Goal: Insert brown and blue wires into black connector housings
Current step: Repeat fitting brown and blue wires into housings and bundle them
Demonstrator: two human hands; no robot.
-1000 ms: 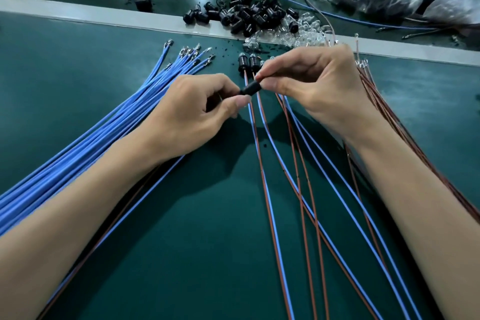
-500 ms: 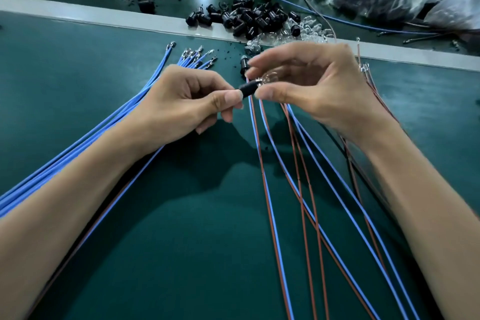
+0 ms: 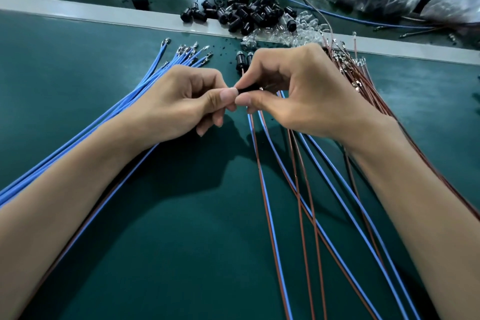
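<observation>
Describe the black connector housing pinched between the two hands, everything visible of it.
The black connector housing is a small dark piece, plastic by its look, held roughly level above the green mat. Only a short stretch of its body shows; fingertips cover the rest. The left hand pinches its left end between thumb and forefinger, and the right hand pinches its right end. A tiny bright glint sits at the right end; what it is cannot be told.
</observation>
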